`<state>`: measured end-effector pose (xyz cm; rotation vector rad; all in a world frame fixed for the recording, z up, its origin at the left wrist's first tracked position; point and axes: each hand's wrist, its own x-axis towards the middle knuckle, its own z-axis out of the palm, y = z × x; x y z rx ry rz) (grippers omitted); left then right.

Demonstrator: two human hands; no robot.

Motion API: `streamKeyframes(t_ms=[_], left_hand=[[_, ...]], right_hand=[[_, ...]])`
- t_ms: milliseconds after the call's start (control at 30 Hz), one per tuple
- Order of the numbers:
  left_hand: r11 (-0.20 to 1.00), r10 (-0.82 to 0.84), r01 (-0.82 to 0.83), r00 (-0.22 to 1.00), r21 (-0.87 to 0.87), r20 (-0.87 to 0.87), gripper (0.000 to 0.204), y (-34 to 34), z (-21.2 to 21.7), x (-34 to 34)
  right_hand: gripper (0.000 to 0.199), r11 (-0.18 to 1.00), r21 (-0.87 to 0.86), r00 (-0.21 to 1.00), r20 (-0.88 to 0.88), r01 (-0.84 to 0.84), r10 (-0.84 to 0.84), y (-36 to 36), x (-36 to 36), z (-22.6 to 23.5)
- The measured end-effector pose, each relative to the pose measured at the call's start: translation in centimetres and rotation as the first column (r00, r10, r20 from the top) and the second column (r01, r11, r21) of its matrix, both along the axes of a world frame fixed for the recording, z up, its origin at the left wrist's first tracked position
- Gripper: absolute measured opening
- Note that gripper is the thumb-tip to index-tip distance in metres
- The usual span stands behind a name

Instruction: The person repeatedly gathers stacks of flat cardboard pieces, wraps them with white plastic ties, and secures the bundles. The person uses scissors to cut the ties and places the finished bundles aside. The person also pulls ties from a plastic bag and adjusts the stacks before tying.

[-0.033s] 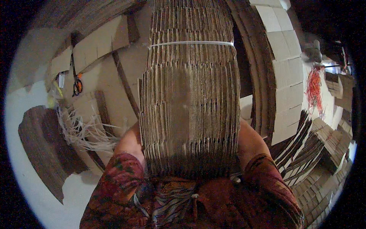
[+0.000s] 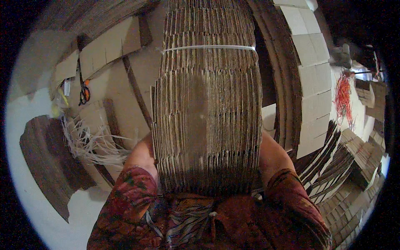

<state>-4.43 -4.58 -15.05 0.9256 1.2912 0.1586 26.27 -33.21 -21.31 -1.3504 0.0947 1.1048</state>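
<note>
A tall bundle of flattened corrugated cardboard sheets (image 2: 233, 112) stands close against my body, its layered edges facing up. Around its far part runs a narrow white strap (image 2: 208, 47). My left forearm (image 2: 142, 155) reaches along the left side of the bundle, and my right forearm (image 2: 276, 154) along the right side. Both hands are hidden by the cardboard, so their fingers and grip do not show. Patterned dark red sleeves cover my upper arms.
Left lie orange-handled scissors (image 2: 84, 93), a tangle of pale plastic strips (image 2: 91, 143) and a dark cardboard stack (image 2: 50, 162). A long row of cardboard sheets (image 2: 314, 96) stands right, with red strings (image 2: 343, 96) and more cardboard stacks (image 2: 360, 154) beyond.
</note>
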Motion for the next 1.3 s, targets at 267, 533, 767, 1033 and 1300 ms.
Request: streamKeyframes(t_ms=[267, 533, 767, 1033, 1300], left_hand=[[0.999, -0.028, 0.028, 1.000, 0.024, -0.015, 0.020, 0.3, -0.4, -0.4], [0.992, -0.098, 0.101, 0.994, 0.077, -0.039, 0.017, 1.8, -0.9, 1.1], [0.919, -0.326, 0.348, 0.935, 0.185, -0.143, 0.015, 5.1, -1.6, 2.9], [0.293, -0.384, 0.843, 0.536, 0.451, -0.752, 0.016, 11.0, 8.2, -2.0], [-0.166, -0.650, 0.603, 0.528, 0.780, -0.546, 0.038, -5.8, 21.1, 16.4]], right_hand=[[0.025, 0.996, 0.035, 0.997, 0.002, 0.076, -0.076, 0.9, -0.7, -1.2], [0.023, 0.972, 0.114, 0.978, 0.008, 0.208, -0.210, 2.4, -1.3, -1.8], [0.021, 0.842, 0.339, 0.854, 0.168, 0.419, -0.493, 3.5, 2.0, -4.4], [0.012, 0.849, 0.088, 0.814, 0.248, 0.521, -0.525, 7.3, 1.3, 10.0], [0.012, 0.969, -0.025, 0.724, 0.670, 0.244, -0.165, 7.4, 2.2, 18.4]])
